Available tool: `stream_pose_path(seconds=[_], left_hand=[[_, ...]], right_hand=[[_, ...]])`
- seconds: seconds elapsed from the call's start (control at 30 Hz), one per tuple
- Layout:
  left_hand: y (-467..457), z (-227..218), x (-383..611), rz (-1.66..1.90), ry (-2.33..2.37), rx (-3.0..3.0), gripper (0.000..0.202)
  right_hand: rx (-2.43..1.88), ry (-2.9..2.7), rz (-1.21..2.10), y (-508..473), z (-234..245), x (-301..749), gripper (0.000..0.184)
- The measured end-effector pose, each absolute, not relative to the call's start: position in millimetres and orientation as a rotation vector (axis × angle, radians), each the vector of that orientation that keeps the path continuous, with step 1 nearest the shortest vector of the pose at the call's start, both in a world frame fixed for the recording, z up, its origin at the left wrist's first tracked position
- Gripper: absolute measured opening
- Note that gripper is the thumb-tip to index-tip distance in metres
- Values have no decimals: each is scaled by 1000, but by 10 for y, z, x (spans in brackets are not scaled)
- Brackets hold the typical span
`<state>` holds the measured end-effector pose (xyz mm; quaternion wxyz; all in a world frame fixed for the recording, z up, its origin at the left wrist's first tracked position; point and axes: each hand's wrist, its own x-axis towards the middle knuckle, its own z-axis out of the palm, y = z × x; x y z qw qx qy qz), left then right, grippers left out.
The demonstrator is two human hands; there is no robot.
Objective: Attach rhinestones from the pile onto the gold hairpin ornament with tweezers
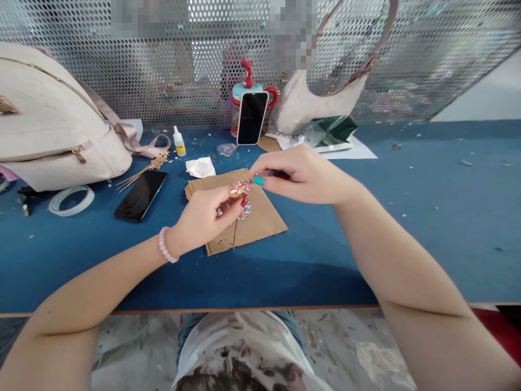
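Closed thumb to fingers, the left hand (203, 214) gripped a pink-and-gold jewelled ornament (241, 187) above a piece of cardboard (262, 220) on the blue tabletop (448, 206). The right hand (299, 174), thumb and forefinger nearly together, was at the ornament's right edge; whether it held anything small, I could not tell. Left of the cardboard lay a black phone (140, 195); a small white bottle (179, 142) stood farther back.
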<state>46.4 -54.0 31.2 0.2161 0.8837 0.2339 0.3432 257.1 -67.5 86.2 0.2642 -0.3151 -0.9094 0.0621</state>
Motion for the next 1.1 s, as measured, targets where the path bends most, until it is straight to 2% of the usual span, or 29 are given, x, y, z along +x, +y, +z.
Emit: stream_pose_path(seconds=[0.23, 0.43, 1.1], left_hand=[[-501, 273, 465, 963, 683, 2375, 11], [-502, 273, 466, 971, 677, 2341, 10], [-491, 290, 495, 961, 620, 2241, 13]], right_hand=[[-916, -2491, 163, -608, 816, 2589, 15], [-949, -2550, 146, -581, 794, 2583, 25], [-1012, -2604, 116, -590, 811, 2571, 26]])
